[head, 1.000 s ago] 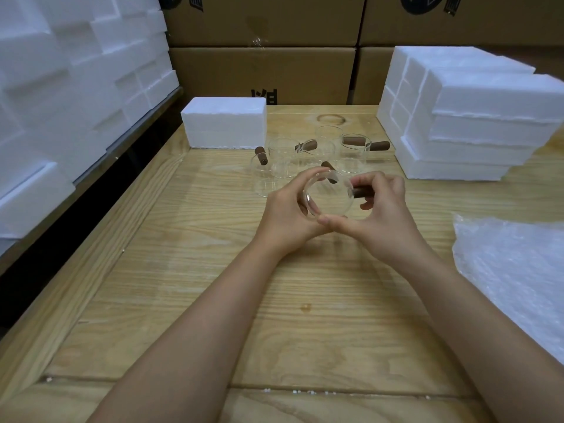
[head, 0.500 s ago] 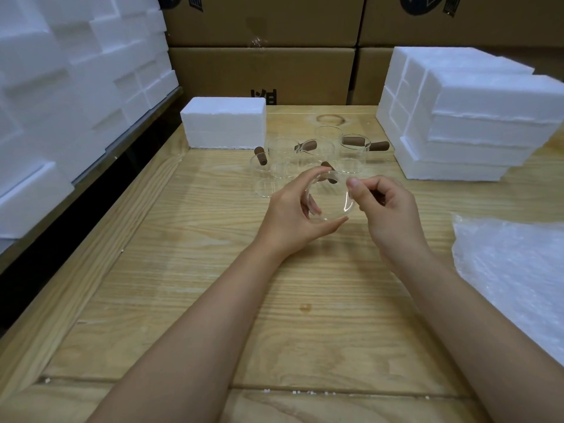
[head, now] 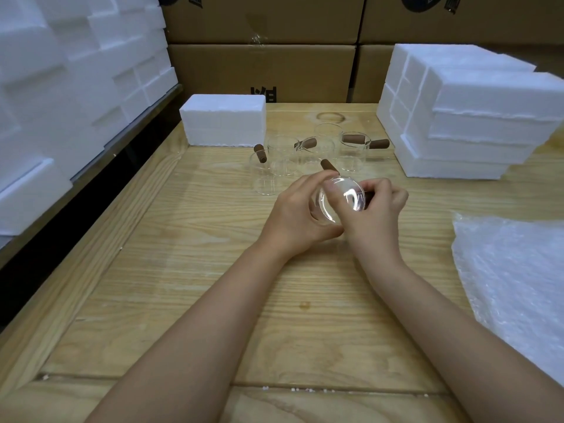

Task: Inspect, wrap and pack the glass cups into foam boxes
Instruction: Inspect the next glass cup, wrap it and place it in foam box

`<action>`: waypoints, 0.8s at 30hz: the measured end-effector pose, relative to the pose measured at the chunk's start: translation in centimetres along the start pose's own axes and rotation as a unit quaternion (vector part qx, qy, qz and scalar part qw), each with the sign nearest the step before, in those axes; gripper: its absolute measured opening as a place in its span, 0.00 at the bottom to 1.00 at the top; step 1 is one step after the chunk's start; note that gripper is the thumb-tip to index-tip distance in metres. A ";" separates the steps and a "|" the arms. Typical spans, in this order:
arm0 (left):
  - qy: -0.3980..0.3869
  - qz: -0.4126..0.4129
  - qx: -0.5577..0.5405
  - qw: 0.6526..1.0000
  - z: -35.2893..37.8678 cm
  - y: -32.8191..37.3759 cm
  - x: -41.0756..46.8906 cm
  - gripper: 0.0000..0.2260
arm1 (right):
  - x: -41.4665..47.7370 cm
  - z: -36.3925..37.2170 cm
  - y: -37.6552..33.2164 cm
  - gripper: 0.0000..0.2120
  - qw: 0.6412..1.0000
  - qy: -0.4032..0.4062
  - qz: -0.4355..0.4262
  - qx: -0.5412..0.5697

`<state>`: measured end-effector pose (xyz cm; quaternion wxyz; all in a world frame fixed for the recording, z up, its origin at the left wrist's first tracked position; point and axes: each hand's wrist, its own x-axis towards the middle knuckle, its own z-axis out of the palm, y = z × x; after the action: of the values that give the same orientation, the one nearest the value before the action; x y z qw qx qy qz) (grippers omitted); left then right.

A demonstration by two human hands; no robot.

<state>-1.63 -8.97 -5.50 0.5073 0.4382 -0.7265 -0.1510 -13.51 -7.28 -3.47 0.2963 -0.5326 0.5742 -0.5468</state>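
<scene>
A clear glass cup with a brown wooden handle is held above the wooden table, tilted so its round base faces me. My left hand curls around the cup's left side. My right hand grips it from the right, fingers curled over the handle side. Several more clear cups with brown handles stand grouped on the table just behind my hands. A sheet of bubble wrap lies at the right. A white foam box sits at the back left of the table.
A stack of white foam boxes stands at the back right. More foam pieces are piled on a shelf along the left. Brown cardboard cartons form the back wall.
The cup has been turned in my hands so its base now faces me. My right hand came back against the cup after briefly pinching only its rim.
</scene>
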 end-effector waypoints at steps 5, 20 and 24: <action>0.017 0.026 0.026 0.999 0.2 -0.4 0.1 0.31 | -0.5 0.3 -0.4 0.37 0.998 -0.018 -0.029 -0.052; -0.014 0.016 -0.038 0.999 -0.4 0.8 0.0 0.32 | -0.5 0.0 -0.3 0.18 0.995 0.057 -0.078 0.012; -0.019 0.007 -0.056 0.998 -0.5 0.7 0.0 0.33 | -0.6 0.0 -0.3 0.21 0.992 0.067 -0.105 0.021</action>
<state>-1.54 -8.45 -4.80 0.5182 0.4013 -0.7294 -0.1961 -13.31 -6.69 -3.27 0.2094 -0.5459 0.5219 -0.6211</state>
